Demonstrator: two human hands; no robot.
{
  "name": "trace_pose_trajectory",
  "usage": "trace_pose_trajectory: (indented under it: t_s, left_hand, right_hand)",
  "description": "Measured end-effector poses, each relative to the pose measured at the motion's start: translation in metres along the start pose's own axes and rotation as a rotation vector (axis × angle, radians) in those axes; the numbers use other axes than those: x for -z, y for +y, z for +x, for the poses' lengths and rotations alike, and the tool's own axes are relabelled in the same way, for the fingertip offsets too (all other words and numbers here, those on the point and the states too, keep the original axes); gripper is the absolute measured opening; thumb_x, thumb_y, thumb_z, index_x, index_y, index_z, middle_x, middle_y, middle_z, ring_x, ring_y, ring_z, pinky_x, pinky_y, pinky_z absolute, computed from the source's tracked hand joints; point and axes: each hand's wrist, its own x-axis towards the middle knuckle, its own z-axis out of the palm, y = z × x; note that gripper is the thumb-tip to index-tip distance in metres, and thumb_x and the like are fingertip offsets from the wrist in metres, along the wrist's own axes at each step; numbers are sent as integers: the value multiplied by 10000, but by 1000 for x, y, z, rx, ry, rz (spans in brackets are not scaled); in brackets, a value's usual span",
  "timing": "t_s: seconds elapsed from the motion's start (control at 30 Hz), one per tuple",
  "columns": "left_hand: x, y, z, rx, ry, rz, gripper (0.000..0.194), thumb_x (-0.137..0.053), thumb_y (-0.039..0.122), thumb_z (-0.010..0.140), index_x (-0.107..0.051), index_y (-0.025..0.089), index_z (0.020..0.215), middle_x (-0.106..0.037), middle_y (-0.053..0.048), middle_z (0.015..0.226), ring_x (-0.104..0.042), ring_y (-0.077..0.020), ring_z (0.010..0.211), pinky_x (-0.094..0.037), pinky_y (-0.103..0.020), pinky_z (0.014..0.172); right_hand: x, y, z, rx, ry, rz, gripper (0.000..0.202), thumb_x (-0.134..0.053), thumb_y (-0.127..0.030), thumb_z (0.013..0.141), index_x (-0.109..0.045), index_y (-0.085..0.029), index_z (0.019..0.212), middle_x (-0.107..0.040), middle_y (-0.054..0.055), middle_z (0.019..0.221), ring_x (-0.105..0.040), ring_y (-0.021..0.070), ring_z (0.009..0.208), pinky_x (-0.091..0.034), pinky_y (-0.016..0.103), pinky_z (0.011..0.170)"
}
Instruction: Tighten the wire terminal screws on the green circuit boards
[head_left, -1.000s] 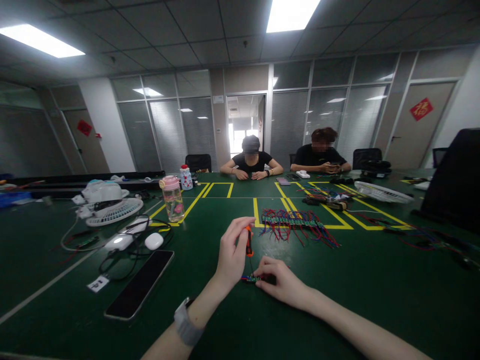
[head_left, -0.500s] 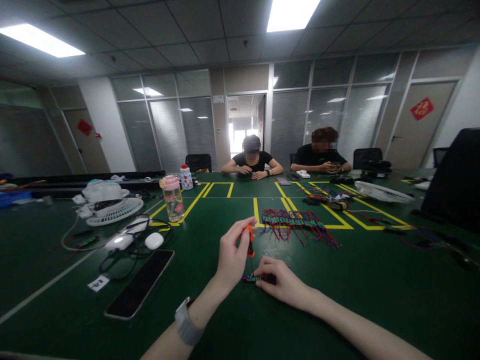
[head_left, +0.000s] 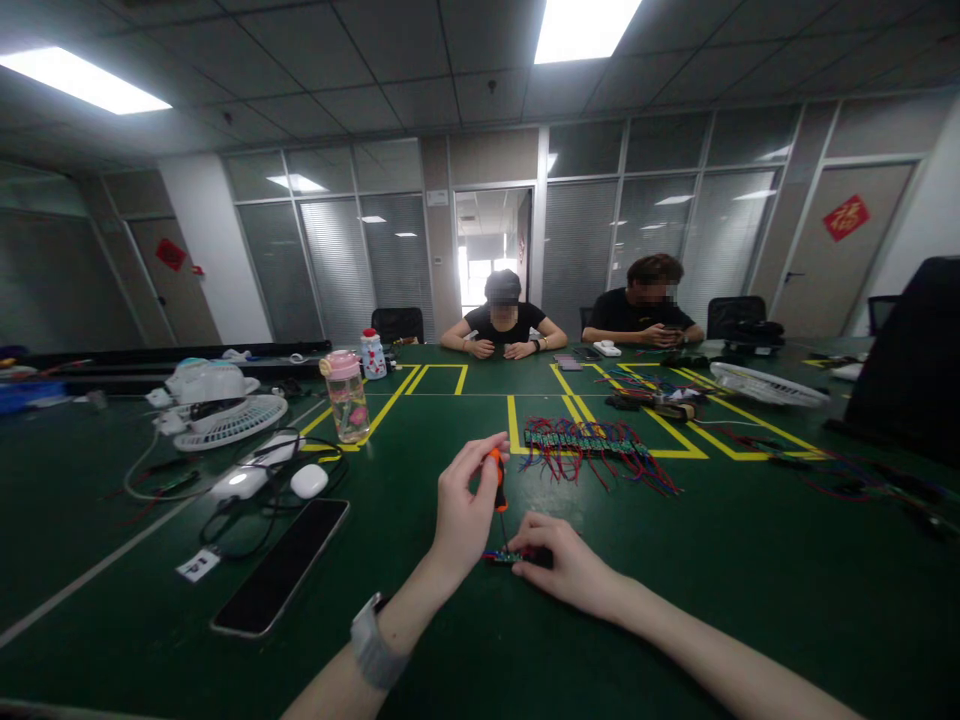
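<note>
I see my left hand (head_left: 463,512) closed around a small screwdriver (head_left: 497,478) with an orange and black grip, thumb and fingers pinching the handle so the tool stands nearly upright. Its thin shaft runs down to a small circuit board (head_left: 501,556) lying flat on the green bench (head_left: 675,560). My right hand (head_left: 566,562) presses down on that same board, fingers curled over its right end and pinning it to the bench; coloured wire ends show at its left end. I wear a grey watch (head_left: 371,645) on the left wrist.

Taking the board as the landmark: beyond it, inside a yellow taped rectangle, lies a row of similar boards with red and blue wires (head_left: 592,445), well apart from my hands. To the left of the board lies a dark phone (head_left: 281,565), face up, and past that a white earbud case (head_left: 308,481) among black cables. Farther left and back stands a clear bottle with a pink lid (head_left: 346,398), and beyond that a white desk fan (head_left: 225,415) lying on its back. Far to the right and back, a second white fan (head_left: 765,384) lies flat.

At the far edge of the bench two people in black shirts (head_left: 504,325) sit with their hands resting on the bench.
</note>
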Motion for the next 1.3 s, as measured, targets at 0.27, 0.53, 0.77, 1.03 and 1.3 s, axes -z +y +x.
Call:
trace_pose_trajectory:
  t_s: [0.27,0.53,0.77,1.03,1.3]
  left_hand:
    - [1,1,0,-29,16,120,218,-546,274,909,-712,237,1045,-579,-48,1012,-601,-180,934,-489,-305,839]
    - [0,-1,0,-10,14,69,190,-565,271,902,-700,207,1020,-615,-50,946,-613,-172,854,-503,-285,750]
    - [2,1,-1,-36,14,87,291,-445,227,952,-690,250,1107,-576,-62,1139,-561,-196,1100,-449,-335,952]
    - [1,2,0,-48,48,161,144,-637,266,851,-718,222,961,-589,-33,917,-606,-176,869,-500,-304,800]
    - [0,0,1,22,-30,-18,305,-431,233,962,-648,218,1176,-650,-74,1109,-639,-188,987,-511,-321,860]
  right_hand:
    - [0,-1,0,2,-5,12,205,-652,-23,765,-739,-168,881,-621,29,876,-584,160,772,-451,236,688]
    - [1,1,0,20,-8,23,198,-650,-39,775,-737,-173,892,-621,29,888,-580,158,778,-449,234,688]
    - [-1,4,0,20,0,15,194,-654,-37,770,-735,-166,891,-620,31,887,-582,156,774,-452,235,691]
    - [2,-2,0,4,-14,9,221,-645,-16,764,-738,-166,898,-622,32,883,-585,159,778,-454,236,694]
    - [2,-2,-1,10,-16,8,204,-645,-31,775,-734,-164,900,-617,32,894,-585,159,780,-455,237,693]
